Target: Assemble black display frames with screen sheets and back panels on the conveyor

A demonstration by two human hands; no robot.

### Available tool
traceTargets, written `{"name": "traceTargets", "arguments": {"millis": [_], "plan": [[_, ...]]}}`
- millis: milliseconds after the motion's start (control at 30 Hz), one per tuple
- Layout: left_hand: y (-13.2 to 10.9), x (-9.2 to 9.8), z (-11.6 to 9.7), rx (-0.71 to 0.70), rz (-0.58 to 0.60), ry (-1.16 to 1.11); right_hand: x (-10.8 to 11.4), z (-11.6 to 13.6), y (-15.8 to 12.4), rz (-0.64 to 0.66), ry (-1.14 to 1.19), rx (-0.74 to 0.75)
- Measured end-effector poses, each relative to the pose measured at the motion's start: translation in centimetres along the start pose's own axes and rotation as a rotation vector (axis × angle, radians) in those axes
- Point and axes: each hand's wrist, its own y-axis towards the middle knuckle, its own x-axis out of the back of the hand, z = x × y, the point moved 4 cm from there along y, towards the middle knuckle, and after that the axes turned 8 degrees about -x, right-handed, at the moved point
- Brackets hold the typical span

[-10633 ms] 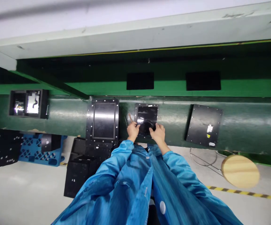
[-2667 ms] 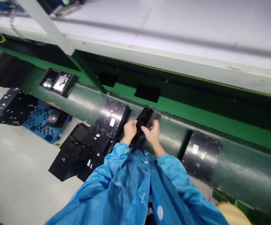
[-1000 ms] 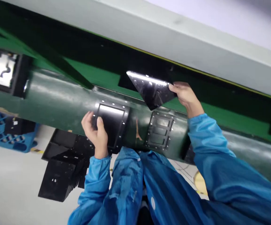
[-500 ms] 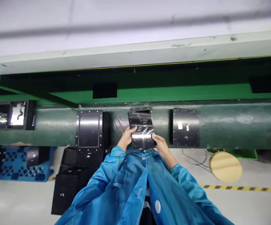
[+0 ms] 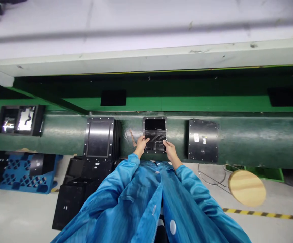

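A glossy black sheet with light reflections lies flat over a black plate whose rim is dotted with light spots. My left hand grips the sheet's lower left edge, thumb on top. At the lower right edge my right hand pinches it, also thumb uppermost. The fingers beneath are partly hidden. To the left stands a stack of black plates with dotted rims. A second stack of black plates, bearing small white labels, stands to the right.
A dark tray with shiny parts sits at the bench's left. A white shelf overhangs the green bench. Below are black boxes, a blue pallet and a round wooden stool.
The glossy sheet has gone from tilted and held near my body to flat and lined up over the dotted plate. Both hands moved with it, and the view shifted slightly.
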Motion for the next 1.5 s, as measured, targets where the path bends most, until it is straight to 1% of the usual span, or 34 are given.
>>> {"name": "traceTargets", "arguments": {"millis": [67, 133, 200, 267, 333, 433, 533, 633, 667, 733, 800, 833, 933, 1033, 1100, 1167, 1233, 1300, 1400, 1500], "plan": [[-0.3, 0.8, 0.0, -0.027, -0.033, 0.253, -0.1, 0.1, 0.3, -0.059, -0.102, 0.054], [-0.6, 1.6, -0.3, -0.043, -0.036, 0.524, -0.1, 0.0, 0.3, -0.155, -0.22, 0.091], [-1.0, 2.0, -0.7, -0.057, 0.019, 0.714, 0.3, 0.0, 0.1, -0.257, -0.355, 0.089], [-1.5, 2.0, -1.1, -0.086, 0.076, 0.792, 0.8, 0.2, -0.2, -0.343, -0.524, 0.065], [-1.9, 1.8, -1.3, -0.121, 0.088, 0.806, 1.3, 0.6, -0.5, -0.399, -0.696, 0.064], [-2.3, 1.5, -1.5, -0.139, 0.048, 0.814, 1.4, 1.5, -0.7, -0.423, -0.86, 0.11], [-2.0, 1.7, -1.7, -0.122, -0.01, 0.854, 1.4, 2.0, -0.5, -0.451, -0.891, 0.13], [-2.0, 2.6, -1.9, -0.124, -0.067, 0.923, 2.1, 1.9, -0.2, -0.499, -0.897, 0.169], [-2.1, 2.9, -1.7, -0.119, -0.055, 0.952, 2.5, 1.7, -0.2, -0.491, -0.912, 0.193], [-2.6, 3.6, -0.9, -0.078, 0.034, 1.017, 3.2, 0.9, -0.1, -0.431, -0.947, 0.216], [-3.1, 4.1, 0.4, 0.01, 0.146, 1.057, 4.1, -0.1, -0.1, -0.37, -0.945, 0.175], [-3.3, 4.3, 1.0, 0.055, 0.181, 1.055, 4.5, -0.5, 0.0, -0.355, -0.928, 0.139], [-3.3, 4.8, 2.3, 0.144, 0.204, 0.974, 5.3, -1.0, 0.3, -0.351, -0.885, 0.044], [-2.7, 4.8, 2.7, 0.192, 0.238, 0.887, 5.3, -0.6, 0.5, -0.359, -0.917, -0.013], [-2.3, 4.7, 2.7, 0.226, 0.279, 0.837, 5.2, -0.4, 0.5, -0.362, -0.935, -0.006], [-2.0, 4.7, 2.4, 0.229, 0.312, 0.827, 5.1, -0.4, 0.4, -0.359, -0.935, 0.021], [-1.8, 4.6, 1.9, 0.197, 0.312, 0.884, 5.2, -0.5, 0.4, -0.362, -0.937, 0.021], [-1.7, 4.5, 1.4, 0.169, 0.274, 0.958, 5.3, -0.6, 0.4, -0.367, -0.953, -0.007], [-2.2, 4.2, 1.1, 0.194, 0.217, 1.004, 5.3, -1.0, 0.3, -0.36, -1.001, -0.07], [-2.7, 3.9, 1.1, 0.193, 0.21, 1.032, 5.2, -1.3, 0.1, -0.36, -1.042, -0.12]]}}
